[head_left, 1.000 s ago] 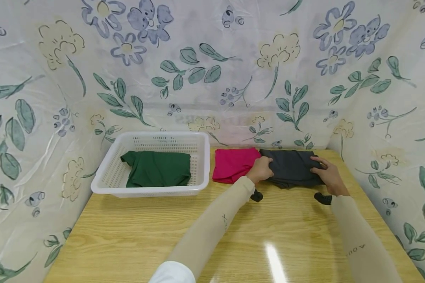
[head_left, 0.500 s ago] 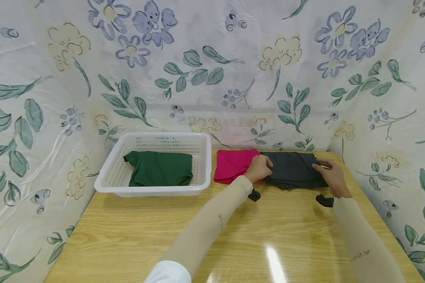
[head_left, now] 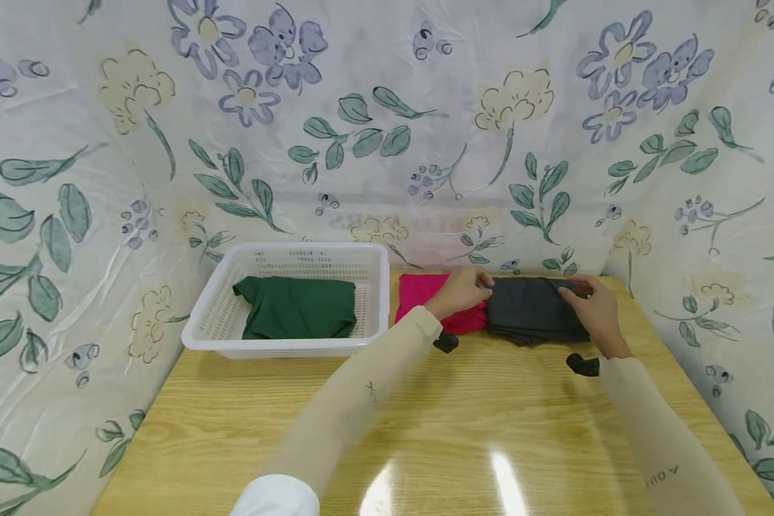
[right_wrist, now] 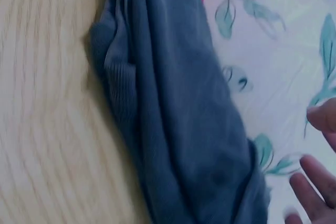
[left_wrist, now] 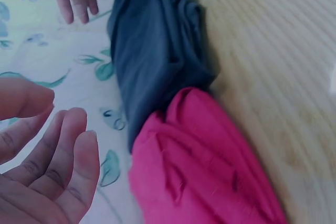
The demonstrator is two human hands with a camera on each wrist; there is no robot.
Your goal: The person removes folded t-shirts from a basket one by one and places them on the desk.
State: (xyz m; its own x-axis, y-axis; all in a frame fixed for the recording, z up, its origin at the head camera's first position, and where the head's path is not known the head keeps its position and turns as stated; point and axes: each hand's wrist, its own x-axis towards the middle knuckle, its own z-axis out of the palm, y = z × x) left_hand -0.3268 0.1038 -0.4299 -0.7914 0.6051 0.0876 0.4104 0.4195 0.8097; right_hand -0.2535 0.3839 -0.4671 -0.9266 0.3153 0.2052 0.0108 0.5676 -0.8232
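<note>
A folded dark grey cloth (head_left: 534,309) lies at the back right of the table, and a folded pink cloth (head_left: 416,292) lies against its left end. My left hand (head_left: 459,290) hovers over the pink cloth, its fingers loosely bent with nothing between them. In the left wrist view the left hand (left_wrist: 47,156) is apart from both cloths. Over the grey cloth's right end is my right hand (head_left: 596,312). The right wrist view has the right hand (right_wrist: 317,166) at its edge, fingers spread and holding nothing, beside the grey cloth (right_wrist: 184,103).
A white perforated plastic basket (head_left: 382,301) stands left of the pink cloth, with a folded green cloth (head_left: 299,308) inside. The wooden table (head_left: 464,416) reaches to a flower-patterned sheet (head_left: 361,172) behind and at both sides. Dark wrist-camera parts stick out below both hands.
My left hand has come off the grey cloth's left end and moved left and up over the pink cloth. The right hand has lifted slightly from the grey cloth's right end.
</note>
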